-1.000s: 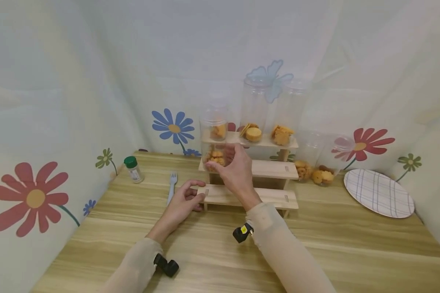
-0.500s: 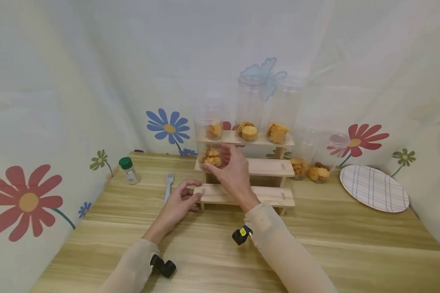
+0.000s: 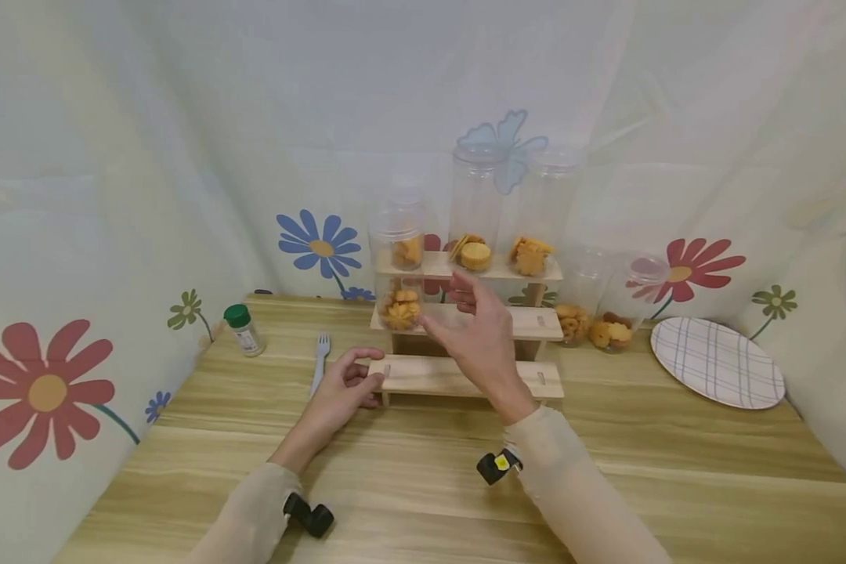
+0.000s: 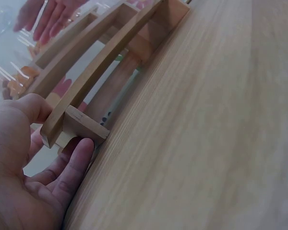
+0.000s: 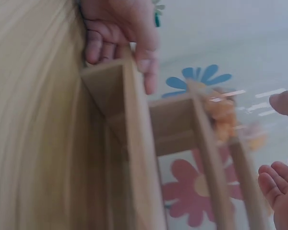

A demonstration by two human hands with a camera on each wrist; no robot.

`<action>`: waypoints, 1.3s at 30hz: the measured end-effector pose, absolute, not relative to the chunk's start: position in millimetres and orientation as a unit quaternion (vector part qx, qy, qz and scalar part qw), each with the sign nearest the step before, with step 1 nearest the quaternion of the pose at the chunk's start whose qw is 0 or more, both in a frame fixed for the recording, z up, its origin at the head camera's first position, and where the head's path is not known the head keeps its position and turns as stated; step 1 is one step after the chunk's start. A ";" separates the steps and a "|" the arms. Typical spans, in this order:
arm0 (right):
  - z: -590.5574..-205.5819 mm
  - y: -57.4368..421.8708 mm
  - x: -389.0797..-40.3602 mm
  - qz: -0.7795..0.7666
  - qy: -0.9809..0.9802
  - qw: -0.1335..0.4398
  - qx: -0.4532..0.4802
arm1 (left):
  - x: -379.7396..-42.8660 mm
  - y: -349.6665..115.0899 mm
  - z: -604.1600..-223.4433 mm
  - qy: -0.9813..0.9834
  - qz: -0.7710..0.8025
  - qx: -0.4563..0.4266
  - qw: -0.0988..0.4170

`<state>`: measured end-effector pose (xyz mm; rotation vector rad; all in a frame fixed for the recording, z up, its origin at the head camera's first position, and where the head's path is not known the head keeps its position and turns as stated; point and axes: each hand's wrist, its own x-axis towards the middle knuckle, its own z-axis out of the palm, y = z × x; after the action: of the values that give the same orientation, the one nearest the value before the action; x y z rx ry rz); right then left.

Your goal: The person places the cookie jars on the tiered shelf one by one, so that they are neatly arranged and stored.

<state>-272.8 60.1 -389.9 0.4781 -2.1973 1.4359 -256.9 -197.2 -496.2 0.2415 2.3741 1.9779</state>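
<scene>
A three-tier wooden display rack [image 3: 458,377] stands on the table. My left hand [image 3: 341,389] holds the left end of its lowest tier; in the left wrist view the fingers and thumb [image 4: 78,165] bend round the board and its leg. On the left of the middle tier stands a clear jar of cookies [image 3: 401,309]. Just right of that jar is my right hand [image 3: 482,337], fingers spread and holding nothing. In the right wrist view the right hand [image 5: 285,191] is partly cut off at the frame's edge. Another cookie jar [image 3: 403,249] stands above, on the top tier's left.
Two taller jars, a left one [image 3: 475,235] and a right one [image 3: 533,243], share the top tier. Right of the rack, two more cookie jars [image 3: 612,329] stand on the table by a checked plate [image 3: 717,363]. A fork [image 3: 321,360] and a green-capped shaker [image 3: 244,330] lie left.
My right hand has let go of the jar on the middle tier and moved right, away from it. My left hand stays at the rack's end. The head view has shifted slightly.
</scene>
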 end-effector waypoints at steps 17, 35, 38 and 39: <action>-359.9 156.7 -262.9 0.578 -0.736 0.272 0.225 | -256.4 -195.0 -495.3 0.768 0.636 0.074 0.023; -337.7 247.5 -262.1 0.548 -0.749 0.360 0.090 | -256.5 -196.0 -496.6 0.766 0.639 0.070 0.018; -339.7 261.7 -262.9 0.551 -0.750 0.361 0.056 | -257.3 -195.9 -495.9 0.765 0.639 0.076 0.016; -341.2 266.1 -263.1 0.554 -0.749 0.360 0.047 | -257.7 -195.8 -496.0 0.765 0.639 0.076 0.018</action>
<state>-263.1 266.1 -341.2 0.1215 -1.9318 1.4273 -257.7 -195.8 -496.0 0.2371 2.3769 1.9858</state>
